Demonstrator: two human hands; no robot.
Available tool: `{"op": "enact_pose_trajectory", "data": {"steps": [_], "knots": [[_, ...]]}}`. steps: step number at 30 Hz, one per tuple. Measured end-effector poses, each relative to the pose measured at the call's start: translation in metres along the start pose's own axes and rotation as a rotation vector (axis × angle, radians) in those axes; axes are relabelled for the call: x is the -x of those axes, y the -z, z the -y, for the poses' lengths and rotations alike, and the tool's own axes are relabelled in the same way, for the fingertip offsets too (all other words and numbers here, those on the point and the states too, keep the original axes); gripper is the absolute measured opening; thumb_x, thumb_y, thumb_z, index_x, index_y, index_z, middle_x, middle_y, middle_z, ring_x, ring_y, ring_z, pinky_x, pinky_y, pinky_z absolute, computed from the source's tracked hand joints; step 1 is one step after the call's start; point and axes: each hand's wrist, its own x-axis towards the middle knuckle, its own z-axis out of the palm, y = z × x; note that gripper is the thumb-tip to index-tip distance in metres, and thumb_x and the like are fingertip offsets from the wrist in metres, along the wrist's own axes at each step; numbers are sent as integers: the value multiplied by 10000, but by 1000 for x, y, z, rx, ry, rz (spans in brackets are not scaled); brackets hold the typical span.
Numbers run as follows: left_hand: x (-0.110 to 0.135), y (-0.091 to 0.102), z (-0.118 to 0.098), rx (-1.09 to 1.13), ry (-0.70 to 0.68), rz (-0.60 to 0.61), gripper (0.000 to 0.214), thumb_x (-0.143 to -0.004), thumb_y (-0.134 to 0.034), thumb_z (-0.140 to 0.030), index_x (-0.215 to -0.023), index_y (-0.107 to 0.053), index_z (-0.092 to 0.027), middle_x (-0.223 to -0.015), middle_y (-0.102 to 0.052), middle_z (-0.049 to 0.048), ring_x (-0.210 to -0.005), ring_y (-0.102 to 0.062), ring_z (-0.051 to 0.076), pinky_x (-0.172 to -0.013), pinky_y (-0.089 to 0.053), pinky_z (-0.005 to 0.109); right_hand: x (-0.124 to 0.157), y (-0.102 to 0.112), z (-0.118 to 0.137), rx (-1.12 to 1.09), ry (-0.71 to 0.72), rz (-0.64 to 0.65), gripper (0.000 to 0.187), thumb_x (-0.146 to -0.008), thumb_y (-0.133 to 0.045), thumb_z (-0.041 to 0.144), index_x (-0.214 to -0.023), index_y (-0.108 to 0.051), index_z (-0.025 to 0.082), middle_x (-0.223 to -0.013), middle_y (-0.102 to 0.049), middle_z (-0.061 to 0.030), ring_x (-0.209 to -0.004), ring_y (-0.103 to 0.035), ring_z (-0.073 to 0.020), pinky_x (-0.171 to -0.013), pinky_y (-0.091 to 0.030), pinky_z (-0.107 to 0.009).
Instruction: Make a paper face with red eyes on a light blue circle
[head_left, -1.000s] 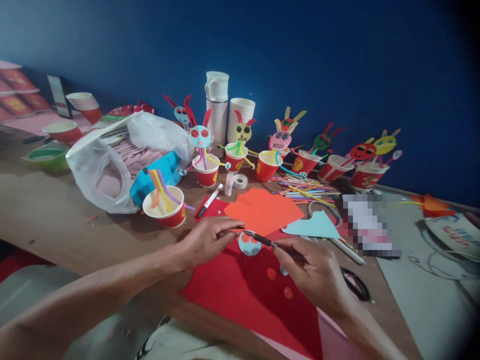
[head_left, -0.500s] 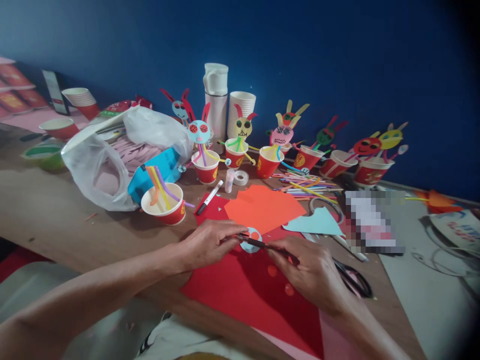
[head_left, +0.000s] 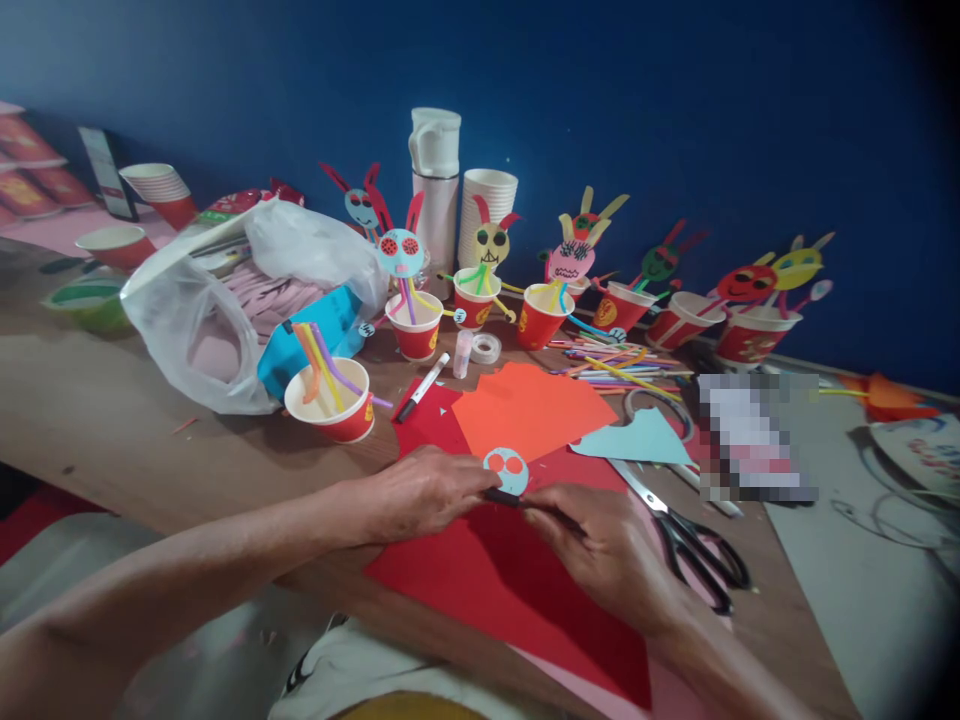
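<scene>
My left hand [head_left: 431, 492] and my right hand [head_left: 600, 540] meet over the red paper, closed on opposite ends of a dark marker pen [head_left: 506, 497]. Its ends are hidden in my fingers. Just beyond the pen is a round light blue paper face [head_left: 508, 462] with two orange-red circles on it. The large red paper sheet [head_left: 517, 590] lies beneath both hands. Farther back, an orange paper sheet [head_left: 532, 405] overlaps it. Beside my right hand rest black-handled scissors [head_left: 679, 530], with a light blue paper scrap [head_left: 637, 440] above their blades.
A paper cup with bent straws [head_left: 330, 400] stands left, near an open plastic bag [head_left: 202, 330]. Cups with paper-faced figures [head_left: 544, 315] line the wall. A white marker [head_left: 424, 385], a tape roll [head_left: 485, 348] and loose straws [head_left: 622, 365] lie before them.
My hands have drawn closer together along the pen and slightly toward me. The blue face shows more fully, and my right hand now covers the small red circles. The view has shifted slightly.
</scene>
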Motion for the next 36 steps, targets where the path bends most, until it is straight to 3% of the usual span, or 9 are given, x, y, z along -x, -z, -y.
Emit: {"op": "enact_pose_trajectory", "data": {"steps": [9,14,21,25,30,36], "knots": [[-3,7,2,62,11,-22,246,-884,-421,-194,-1064,-588,-178,-955,-648,54,-885,-599,165,-775,-425,222,-4,-6,6,-75,-90,-17,176,-865,-461,279,-864,-625,214,-688,-652,15,-589,-583,-111,-563,-411,-204],[-3,13,-2,131,32,-66,245,-891,-436,-248,-1074,-593,-208,-976,-651,32,-890,-598,150,-778,-417,203,-10,3,-1,-42,-137,-50,268,-841,-488,341,-1041,-601,203,-791,-680,-22,-697,-630,-158,-625,-474,-242],[-4,12,8,-111,249,-342,267,-900,-366,-254,-1036,-577,-162,-977,-638,67,-900,-579,181,-790,-429,277,-13,34,-24,59,-147,-290,287,-844,-467,365,-1038,-600,199,-1025,-646,-65,-951,-595,-199,-808,-455,-304],[-4,10,19,-281,367,-413,276,-886,-364,-242,-1056,-559,-146,-983,-621,103,-927,-565,219,-806,-432,333,-9,63,-46,261,-255,-238,244,-826,-487,378,-975,-624,243,-963,-664,-21,-853,-621,-181,-714,-455,-273],[-7,4,25,-476,500,-296,279,-879,-330,-155,-1043,-556,-143,-934,-617,110,-903,-559,228,-773,-433,344,5,99,-74,712,-463,-103,235,-800,-462,361,-824,-675,266,-856,-694,-29,-714,-630,-228,-524,-368,-282],[-11,2,24,-648,490,-207,311,-854,-305,-78,-1038,-551,-127,-906,-618,99,-880,-529,241,-746,-420,357,13,103,-86,810,-618,70,220,-771,-472,363,-797,-680,294,-783,-694,-44,-700,-626,-262,-502,-321,-290]]}}
